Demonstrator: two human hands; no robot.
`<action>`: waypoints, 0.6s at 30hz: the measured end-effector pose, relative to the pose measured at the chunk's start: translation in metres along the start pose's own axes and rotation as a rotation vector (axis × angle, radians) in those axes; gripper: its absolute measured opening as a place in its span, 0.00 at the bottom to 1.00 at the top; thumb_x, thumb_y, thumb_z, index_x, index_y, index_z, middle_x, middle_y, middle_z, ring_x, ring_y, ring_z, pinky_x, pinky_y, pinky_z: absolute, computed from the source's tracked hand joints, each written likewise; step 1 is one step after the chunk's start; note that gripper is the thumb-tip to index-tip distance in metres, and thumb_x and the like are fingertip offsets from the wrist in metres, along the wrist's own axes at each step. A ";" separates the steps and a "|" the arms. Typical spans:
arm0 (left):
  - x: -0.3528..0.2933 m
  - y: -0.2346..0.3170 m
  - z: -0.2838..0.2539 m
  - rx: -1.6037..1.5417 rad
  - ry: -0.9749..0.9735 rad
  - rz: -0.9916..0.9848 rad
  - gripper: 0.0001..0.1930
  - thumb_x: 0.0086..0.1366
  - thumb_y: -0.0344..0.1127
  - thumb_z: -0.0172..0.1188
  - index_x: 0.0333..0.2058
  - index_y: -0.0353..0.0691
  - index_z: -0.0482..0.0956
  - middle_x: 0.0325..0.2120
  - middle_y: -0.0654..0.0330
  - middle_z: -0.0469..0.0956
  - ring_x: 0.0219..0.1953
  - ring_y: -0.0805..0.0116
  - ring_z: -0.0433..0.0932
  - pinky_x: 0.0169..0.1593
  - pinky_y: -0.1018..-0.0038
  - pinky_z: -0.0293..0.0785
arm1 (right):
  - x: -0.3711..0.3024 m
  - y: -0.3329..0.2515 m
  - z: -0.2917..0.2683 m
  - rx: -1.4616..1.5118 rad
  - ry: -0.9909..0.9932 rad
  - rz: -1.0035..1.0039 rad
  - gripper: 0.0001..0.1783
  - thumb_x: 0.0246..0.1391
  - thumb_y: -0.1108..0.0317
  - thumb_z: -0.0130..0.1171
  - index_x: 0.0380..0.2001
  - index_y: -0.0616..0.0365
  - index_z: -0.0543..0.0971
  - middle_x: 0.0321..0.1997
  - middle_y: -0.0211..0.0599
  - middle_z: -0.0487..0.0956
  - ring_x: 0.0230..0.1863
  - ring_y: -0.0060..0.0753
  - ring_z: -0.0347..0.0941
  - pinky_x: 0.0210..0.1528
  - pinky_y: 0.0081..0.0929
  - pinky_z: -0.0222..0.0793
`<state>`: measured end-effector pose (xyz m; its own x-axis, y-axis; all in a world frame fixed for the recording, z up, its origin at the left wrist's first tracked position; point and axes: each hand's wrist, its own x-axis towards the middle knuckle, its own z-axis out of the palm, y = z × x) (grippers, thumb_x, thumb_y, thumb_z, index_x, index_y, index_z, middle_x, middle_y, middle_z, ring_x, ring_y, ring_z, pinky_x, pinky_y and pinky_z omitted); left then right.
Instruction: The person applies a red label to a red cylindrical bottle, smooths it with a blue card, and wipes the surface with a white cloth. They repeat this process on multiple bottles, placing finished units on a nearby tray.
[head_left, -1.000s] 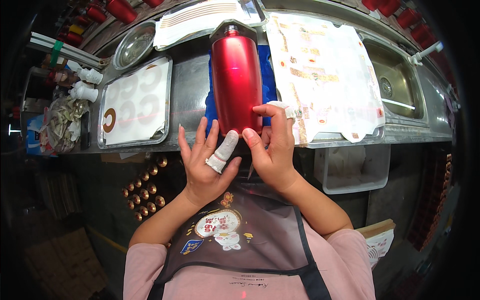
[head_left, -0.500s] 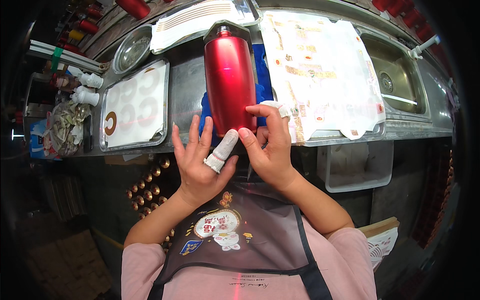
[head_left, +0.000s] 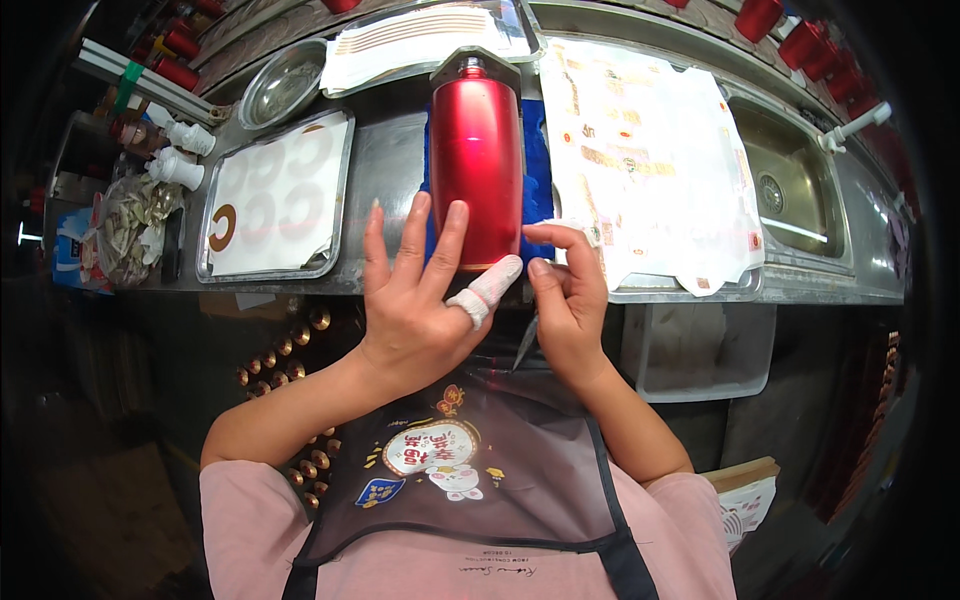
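A glossy red bottle (head_left: 478,165) lies on its side over a blue cloth (head_left: 537,160), its neck pointing away from me and framed by a dark angular holder (head_left: 503,73). My left hand (head_left: 420,300) has its fingers spread at the bottle's near left side. A white knitted finger cover (head_left: 490,288) on its index finger touches the base edge; the left thumb is hidden. At the near right corner, my right hand (head_left: 572,305) is curled, thumb and index finger apart beside the bottle. From under its palm sticks a thin pointed metal tool (head_left: 526,342).
Left stands a tray (head_left: 205,262) with a white sheet bearing ring-shaped decals, and a steel bowl (head_left: 285,85) behind it. White decal sheets (head_left: 690,200) lie on the right, before a sink (head_left: 790,185). Below the counter sits a grey plastic bin (head_left: 700,350).
My left hand has moved right and further over the bottle's near end, its middle finger now against the side. The right hand sits slightly off the bottle, and more of the pointed tool shows.
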<state>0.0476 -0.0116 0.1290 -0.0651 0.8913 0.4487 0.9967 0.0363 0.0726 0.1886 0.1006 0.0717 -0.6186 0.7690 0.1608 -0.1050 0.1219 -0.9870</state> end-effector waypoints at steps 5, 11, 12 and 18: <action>0.006 0.009 0.004 -0.079 -0.080 -0.039 0.22 0.52 0.34 0.73 0.48 0.53 0.88 0.68 0.42 0.66 0.71 0.34 0.59 0.69 0.32 0.42 | -0.014 -0.014 -0.015 -0.050 0.077 0.094 0.16 0.61 0.81 0.53 0.51 0.62 0.78 0.48 0.39 0.79 0.31 0.20 0.71 0.35 0.17 0.67; 0.008 0.000 0.013 -0.232 0.037 -0.131 0.34 0.56 0.30 0.68 0.65 0.47 0.74 0.70 0.46 0.63 0.73 0.40 0.58 0.69 0.33 0.38 | -0.020 -0.017 -0.003 -0.291 -0.086 -0.466 0.20 0.53 0.83 0.58 0.49 0.59 0.81 0.28 0.45 0.81 0.17 0.43 0.72 0.24 0.32 0.69; 0.011 -0.001 0.022 -0.182 0.045 -0.094 0.36 0.56 0.32 0.68 0.66 0.46 0.72 0.70 0.48 0.64 0.73 0.42 0.58 0.69 0.32 0.39 | -0.022 -0.015 0.000 -0.316 -0.171 -0.443 0.21 0.49 0.84 0.58 0.49 0.59 0.81 0.29 0.46 0.81 0.18 0.48 0.73 0.23 0.35 0.70; 0.009 -0.018 0.044 -0.223 0.192 -0.044 0.41 0.60 0.36 0.70 0.69 0.36 0.62 0.68 0.47 0.67 0.71 0.41 0.61 0.68 0.31 0.44 | -0.031 -0.006 0.006 -0.244 -0.049 -0.240 0.17 0.55 0.83 0.56 0.48 0.62 0.80 0.33 0.43 0.82 0.19 0.36 0.74 0.26 0.28 0.70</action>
<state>0.0314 0.0158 0.0923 -0.1373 0.7886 0.5994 0.9589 -0.0459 0.2800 0.2036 0.0725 0.0732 -0.6363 0.6699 0.3826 -0.0662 0.4468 -0.8922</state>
